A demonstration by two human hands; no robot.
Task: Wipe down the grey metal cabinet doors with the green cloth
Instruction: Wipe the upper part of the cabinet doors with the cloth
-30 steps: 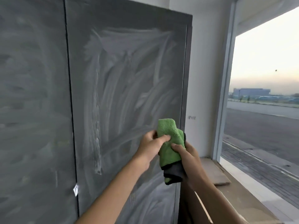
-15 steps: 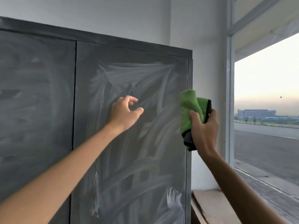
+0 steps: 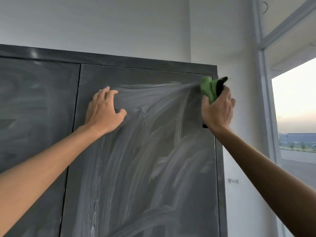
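A plain white wall [image 3: 102, 23] rises above and behind the grip. To the right of the grip, past a strip of that wall, stands a pale window frame [image 3: 266, 117] with a dusky sky and a distant low building outside. Well below the grip a small grey mark [image 3: 233, 181] sits on the wall. Nothing stands between the grip and the metal, and the dark grey top rail of the cabinet [image 3: 119, 59] runs just above it. The right hand [image 3: 218, 110] has its fingers curled round the green cloth [image 3: 207, 89], a bunched fleecy rag with a black edge, and presses it against the top right corner of the right cabinet door [image 3: 145, 168], a flat grey metal panel. The cloth sticks up above the knuckles and a dark scrap shows beneath the heel of the hand. To the left of the grip, at about the same height, the left hand [image 3: 104, 112] lies flat on the same door with fingers spread, holding nothing. Whitish smears streak this door, fanning leftward and downward from the grip. The left cabinet door [image 3: 34, 117], beyond a narrow seam, shows fainter swirls. Half a second earlier the cloth was held lower, beside the door's right edge, and the left hand was loosely curled in front of the door. A second ago both hands held the cloth together.
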